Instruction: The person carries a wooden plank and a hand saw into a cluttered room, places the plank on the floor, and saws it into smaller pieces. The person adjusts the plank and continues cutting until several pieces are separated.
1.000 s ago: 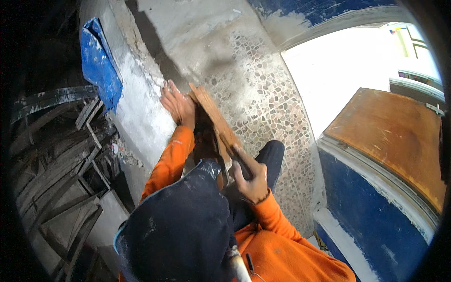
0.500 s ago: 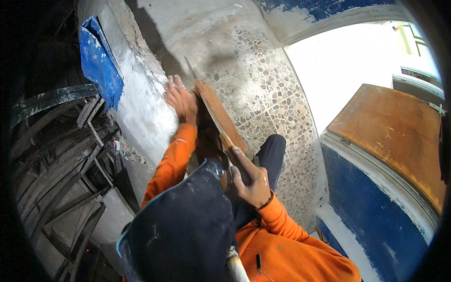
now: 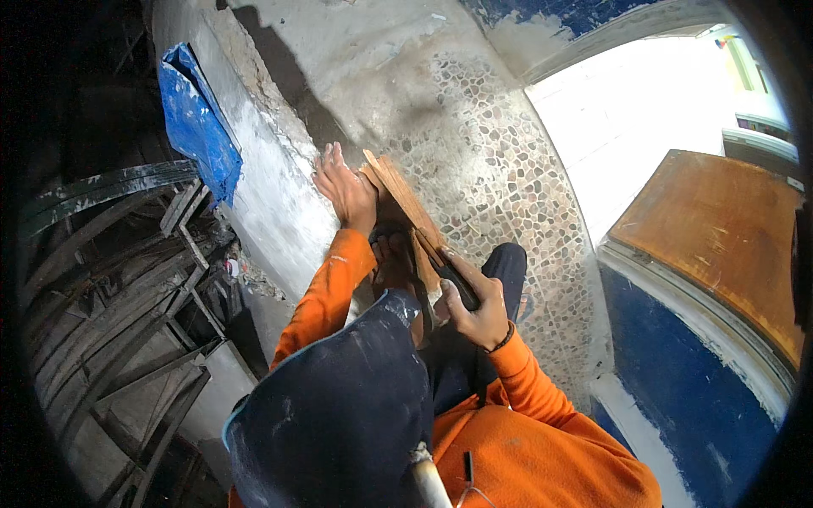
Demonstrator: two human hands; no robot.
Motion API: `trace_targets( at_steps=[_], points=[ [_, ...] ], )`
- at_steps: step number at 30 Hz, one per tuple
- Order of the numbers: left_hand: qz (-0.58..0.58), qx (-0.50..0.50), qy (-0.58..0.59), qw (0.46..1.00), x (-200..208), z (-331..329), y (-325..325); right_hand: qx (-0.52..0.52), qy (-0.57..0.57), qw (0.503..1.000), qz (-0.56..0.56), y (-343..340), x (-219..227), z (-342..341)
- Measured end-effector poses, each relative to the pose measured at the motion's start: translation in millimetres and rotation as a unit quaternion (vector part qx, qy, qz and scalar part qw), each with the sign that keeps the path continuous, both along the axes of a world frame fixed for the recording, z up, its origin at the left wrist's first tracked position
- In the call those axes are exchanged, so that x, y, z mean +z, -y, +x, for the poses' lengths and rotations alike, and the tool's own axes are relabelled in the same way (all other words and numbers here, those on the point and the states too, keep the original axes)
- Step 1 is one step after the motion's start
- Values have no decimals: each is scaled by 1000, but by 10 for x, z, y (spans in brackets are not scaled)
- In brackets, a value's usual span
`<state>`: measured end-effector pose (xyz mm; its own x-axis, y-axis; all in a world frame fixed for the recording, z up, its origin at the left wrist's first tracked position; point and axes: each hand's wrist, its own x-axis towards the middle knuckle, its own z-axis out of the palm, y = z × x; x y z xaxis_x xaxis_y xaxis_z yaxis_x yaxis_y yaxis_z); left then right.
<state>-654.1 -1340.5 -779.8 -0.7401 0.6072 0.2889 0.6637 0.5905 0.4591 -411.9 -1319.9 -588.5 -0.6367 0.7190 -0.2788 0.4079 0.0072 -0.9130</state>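
Observation:
A narrow brown wooden plank [image 3: 409, 203] slants across the middle, from beside my left hand down toward my right. My left hand [image 3: 347, 193] has its fingers stretched out, its thumb side next to a shorter wood edge [image 3: 370, 174] at the plank's far end. My right hand [image 3: 479, 311] is closed round the dark handle [image 3: 458, 284] of a hand tool, close to the plank's near end. What the tool is and where its blade lies cannot be made out now. Part of a bare foot [image 3: 391, 254] shows beneath, between my arms.
A rough whitish wall ledge [image 3: 275, 182] runs along the left, with a blue sheet [image 3: 199, 127] draped over it. Beyond it lie dark metal frames [image 3: 127, 296]. Pebble-patterned floor [image 3: 533, 186] spreads ahead. A brown wooden top [image 3: 707, 237] on a blue base [image 3: 677, 356] stands right.
The thin blade that reached past the plank's far end no longer shows there. My right hand has shifted slightly right and the plank's tilt differs. The whole view has moved a little.

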Motion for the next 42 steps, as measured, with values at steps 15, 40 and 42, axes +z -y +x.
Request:
trace_targets(
  at_steps=[15, 40, 42],
  points=[
    [-31, 10, -13, 999, -9, 21, -28, 53, 125, 989, -58, 206, 868, 549],
    [-64, -7, -7, 998, -59, 62, -30, 62, 167, 983, -55, 79, 901, 149],
    [-52, 3, -13, 999, -76, -19, 21, 72, 146, 987, -16, 226, 1123, 288]
  ],
)
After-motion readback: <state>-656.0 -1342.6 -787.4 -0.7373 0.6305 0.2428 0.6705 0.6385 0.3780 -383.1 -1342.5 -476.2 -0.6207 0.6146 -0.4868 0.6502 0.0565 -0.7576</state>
